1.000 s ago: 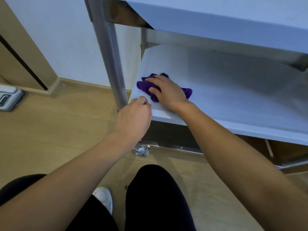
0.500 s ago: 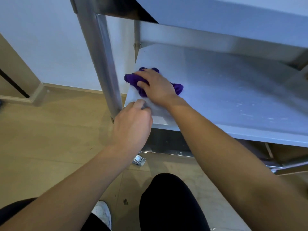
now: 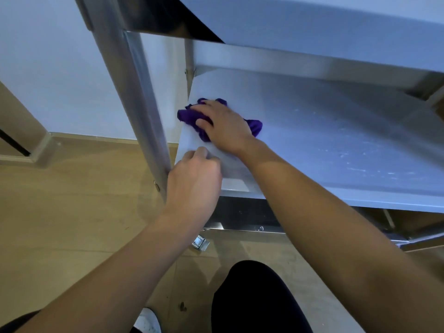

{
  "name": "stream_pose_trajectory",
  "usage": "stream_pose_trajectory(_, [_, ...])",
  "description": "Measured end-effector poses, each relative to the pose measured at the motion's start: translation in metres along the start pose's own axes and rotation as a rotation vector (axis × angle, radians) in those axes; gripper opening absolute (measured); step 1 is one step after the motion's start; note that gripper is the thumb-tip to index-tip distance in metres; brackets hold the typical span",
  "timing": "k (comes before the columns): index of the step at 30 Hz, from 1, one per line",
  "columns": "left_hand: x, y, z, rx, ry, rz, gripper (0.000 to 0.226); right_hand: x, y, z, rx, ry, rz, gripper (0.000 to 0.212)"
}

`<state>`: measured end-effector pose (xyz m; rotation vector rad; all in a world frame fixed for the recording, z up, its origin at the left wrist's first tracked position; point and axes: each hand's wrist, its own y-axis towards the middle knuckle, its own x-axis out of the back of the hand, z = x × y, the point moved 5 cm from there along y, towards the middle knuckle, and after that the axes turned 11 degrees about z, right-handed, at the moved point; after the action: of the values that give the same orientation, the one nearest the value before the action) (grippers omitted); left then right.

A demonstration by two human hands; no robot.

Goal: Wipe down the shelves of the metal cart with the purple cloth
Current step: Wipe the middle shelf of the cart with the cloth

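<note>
Brushed steel forms the flat shelf (image 3: 336, 145) of the cart, and the purple cloth (image 3: 189, 115) lies on it at the left end, close to the side edge. The cloth is crumpled into soft, deep folds. Your right hand (image 3: 225, 127) presses it down, fingers bent over the bunch and thumb tucked into it. Your left hand (image 3: 193, 182) grips the shelf's front left corner with curled fingers, just beside the shiny upright post (image 3: 134, 92). Pale smears streak the dull grey surface toward the right.

The right hand (image 3: 225, 127) has slid the purple cloth (image 3: 189, 116) slightly nearer the cart's front post (image 3: 141, 104) and a little farther back, away from the left hand (image 3: 192, 181).
</note>
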<state>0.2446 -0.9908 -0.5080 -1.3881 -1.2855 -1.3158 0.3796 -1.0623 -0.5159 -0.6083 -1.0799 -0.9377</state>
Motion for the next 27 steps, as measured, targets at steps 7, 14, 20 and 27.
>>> stream_pose_trajectory(7, [0.004, 0.003, -0.001, 0.005, -0.061, 0.01, 0.013, 0.024, 0.01, -0.07, -0.399, 0.066, -0.121, 0.039])
stream_pose_trajectory(14, [-0.004, 0.008, 0.003, -0.01, -0.04, -0.05, 0.015, 0.011, -0.006, -0.018, 0.092, 0.01, 0.061, 0.039])
stream_pose_trajectory(20, [-0.008, 0.013, 0.002, -0.01, -0.037, -0.009, 0.017, 0.013, 0.015, -0.029, 0.031, 0.069, 0.016, 0.038])
stream_pose_trajectory(27, [-0.01, 0.014, 0.001, -0.022, -0.03, 0.057, 0.026, 0.015, 0.073, -0.046, -0.138, 0.029, -0.152, 0.037])
